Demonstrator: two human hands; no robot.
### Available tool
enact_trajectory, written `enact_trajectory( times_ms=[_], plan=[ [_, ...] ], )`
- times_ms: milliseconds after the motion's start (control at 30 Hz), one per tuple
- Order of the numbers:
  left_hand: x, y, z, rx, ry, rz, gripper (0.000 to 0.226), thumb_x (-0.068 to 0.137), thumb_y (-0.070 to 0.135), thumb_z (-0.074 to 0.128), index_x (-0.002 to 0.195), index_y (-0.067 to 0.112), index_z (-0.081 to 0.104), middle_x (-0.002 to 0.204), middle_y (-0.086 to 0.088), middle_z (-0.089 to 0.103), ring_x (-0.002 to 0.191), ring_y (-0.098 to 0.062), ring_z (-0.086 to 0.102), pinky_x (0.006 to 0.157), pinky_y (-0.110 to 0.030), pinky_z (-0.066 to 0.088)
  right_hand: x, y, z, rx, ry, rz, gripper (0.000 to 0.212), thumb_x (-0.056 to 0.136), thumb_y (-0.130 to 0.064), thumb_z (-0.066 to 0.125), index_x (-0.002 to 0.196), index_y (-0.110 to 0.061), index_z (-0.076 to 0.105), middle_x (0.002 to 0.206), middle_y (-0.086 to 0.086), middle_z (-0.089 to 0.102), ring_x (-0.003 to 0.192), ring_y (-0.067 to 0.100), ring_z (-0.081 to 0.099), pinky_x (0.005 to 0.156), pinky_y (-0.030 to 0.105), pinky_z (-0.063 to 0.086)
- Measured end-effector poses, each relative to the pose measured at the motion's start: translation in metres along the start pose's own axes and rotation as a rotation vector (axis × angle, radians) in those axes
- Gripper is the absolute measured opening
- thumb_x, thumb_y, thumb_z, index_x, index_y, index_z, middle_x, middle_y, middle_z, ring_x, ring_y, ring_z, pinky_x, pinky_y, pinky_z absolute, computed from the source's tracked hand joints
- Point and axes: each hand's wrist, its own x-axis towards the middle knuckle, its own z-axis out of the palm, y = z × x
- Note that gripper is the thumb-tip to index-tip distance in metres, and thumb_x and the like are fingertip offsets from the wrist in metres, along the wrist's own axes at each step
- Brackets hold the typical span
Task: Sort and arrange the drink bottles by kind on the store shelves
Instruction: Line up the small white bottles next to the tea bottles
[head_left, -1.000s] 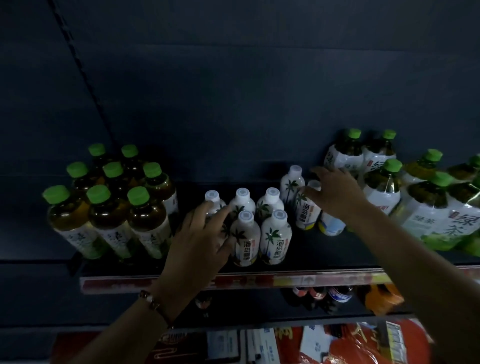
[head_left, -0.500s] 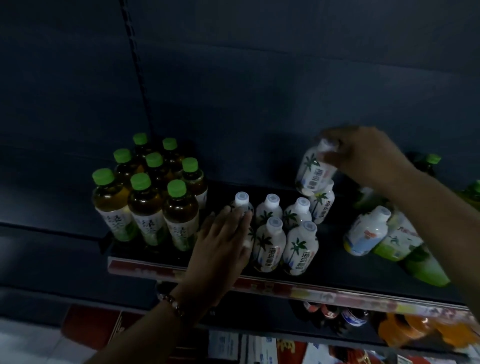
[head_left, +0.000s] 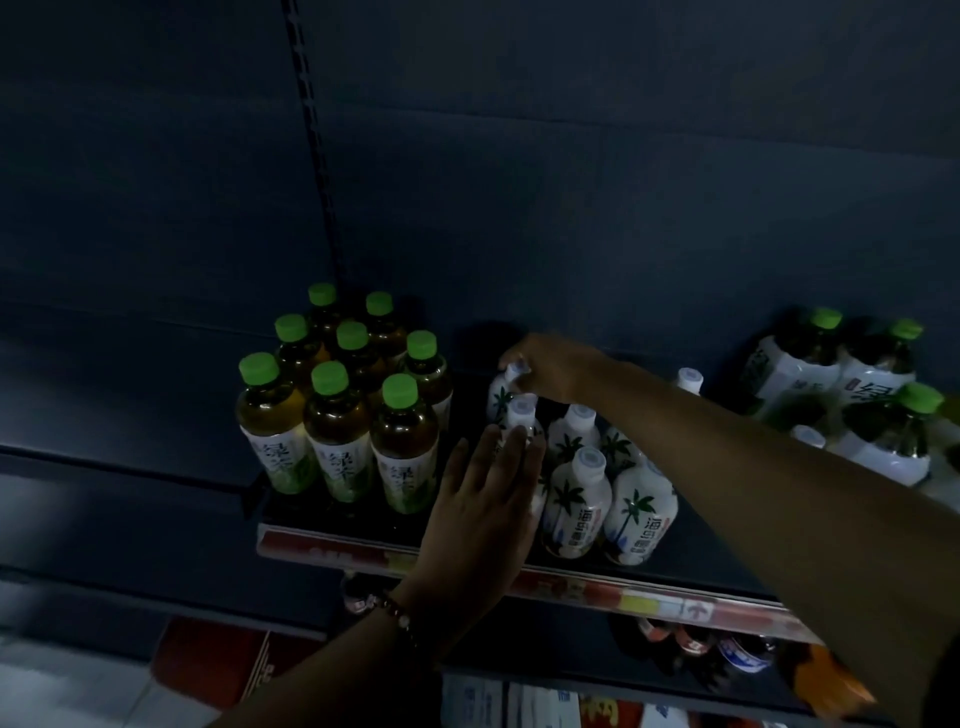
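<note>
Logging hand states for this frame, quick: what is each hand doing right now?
Left hand: open, straight fingers against the white palm-label bottles.
Right hand: gripping the cap of the rear palm-label bottle.

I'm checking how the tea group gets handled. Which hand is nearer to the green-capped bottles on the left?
Left. The left hand lies open just right of the green-capped bottles, against the white bottles. The right hand grips a white bottle's cap farther right, at the back.
</note>
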Motion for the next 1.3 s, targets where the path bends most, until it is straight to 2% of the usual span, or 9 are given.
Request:
enact_trajectory(
  times_ms=[100,267,433,600,667,767,900,1100,1300],
  plan=[
    [0.000,0.000,0.000,-0.002,0.003,-0.002,0.061,0.091,0.032,0.039,0.147,0.006,0.039,0.150,-0.017,0.047,0.137,-0.039,0.046,0.106,-0.056,0.043,0.002,0.007,0.006,0.029,-0.001,-0.003,0.026,0.093,-0.017,0.056,0.115,-0.009,0.068,0.111,0.005,0.069,0.098,0.020,0.064,0.078,0.027,0.046],
    [-0.002,-0.002,0.003,-0.030,0.005,0.008,0.068,0.086,0.029,0.060,0.148,0.006,0.041,0.151,-0.018,0.045,0.137,-0.039,0.045,0.106,-0.054,0.043,-0.003,0.016,0.009,0.045,0.016,0.018,0.032,0.095,-0.024,0.053,0.125,-0.020,0.062,0.120,-0.001,0.063,0.099,0.011,0.056,0.081,0.023,0.039],
    [0.001,-0.004,0.000,-0.049,0.026,0.018,0.060,0.091,0.031,0.046,0.145,0.005,0.045,0.147,-0.018,0.050,0.135,-0.038,0.047,0.106,-0.053,0.043,-0.015,0.021,0.009,0.098,0.053,0.086,0.047,0.094,-0.042,0.055,0.136,-0.021,0.051,0.133,0.004,0.057,0.119,0.024,0.055,0.092,0.032,0.044],
    [0.003,-0.009,-0.004,-0.037,0.009,0.047,0.060,0.090,0.035,0.046,0.144,0.008,0.045,0.144,-0.014,0.052,0.137,-0.033,0.044,0.107,-0.046,0.040,-0.053,0.073,-0.009,-0.106,0.295,0.364,0.046,0.089,-0.047,0.052,0.129,-0.025,0.058,0.136,0.008,0.056,0.123,0.031,0.051,0.100,0.040,0.045],
    [0.003,-0.010,-0.004,-0.046,0.019,0.047,0.060,0.090,0.034,0.048,0.144,0.008,0.047,0.144,-0.013,0.052,0.137,-0.032,0.044,0.107,-0.045,0.039,-0.066,0.098,-0.015,-0.140,0.238,0.554,0.048,0.082,-0.050,0.051,0.123,-0.026,0.060,0.133,0.009,0.057,0.119,0.034,0.054,0.093,0.039,0.048],
    [0.005,-0.010,-0.003,-0.069,0.030,0.038,0.059,0.089,0.034,0.049,0.142,0.008,0.051,0.142,-0.011,0.054,0.136,-0.030,0.045,0.106,-0.044,0.041,-0.079,0.119,-0.014,-0.048,0.091,0.646,0.046,0.090,-0.039,0.058,0.130,-0.015,0.056,0.134,0.013,0.057,0.118,0.032,0.056,0.087,0.031,0.046],
    [0.005,-0.010,-0.003,-0.096,0.014,0.028,0.059,0.090,0.035,0.047,0.143,0.010,0.048,0.144,-0.009,0.052,0.137,-0.027,0.042,0.105,-0.042,0.041,-0.078,0.128,-0.019,-0.059,0.126,0.594,0.041,0.086,-0.033,0.068,0.122,-0.013,0.062,0.129,0.011,0.060,0.116,0.031,0.056,0.087,0.029,0.044],
    [0.005,-0.010,-0.005,-0.109,0.034,0.031,0.058,0.089,0.036,0.047,0.141,0.010,0.050,0.142,-0.010,0.054,0.135,-0.026,0.043,0.101,-0.038,0.042,-0.055,0.103,-0.031,-0.061,0.192,0.338,0.029,0.086,-0.037,0.069,0.105,-0.015,0.071,0.114,0.004,0.066,0.109,0.025,0.060,0.090,0.030,0.045],
    [0.004,-0.012,-0.004,-0.161,0.021,0.036,0.058,0.089,0.034,0.050,0.141,0.009,0.049,0.142,-0.011,0.053,0.134,-0.029,0.047,0.100,-0.043,0.049,-0.026,0.062,-0.016,-0.099,0.047,0.275,0.042,0.086,-0.047,0.066,0.107,-0.011,0.070,0.112,0.008,0.066,0.100,0.022,0.060,0.086,0.032,0.049]
  ],
)
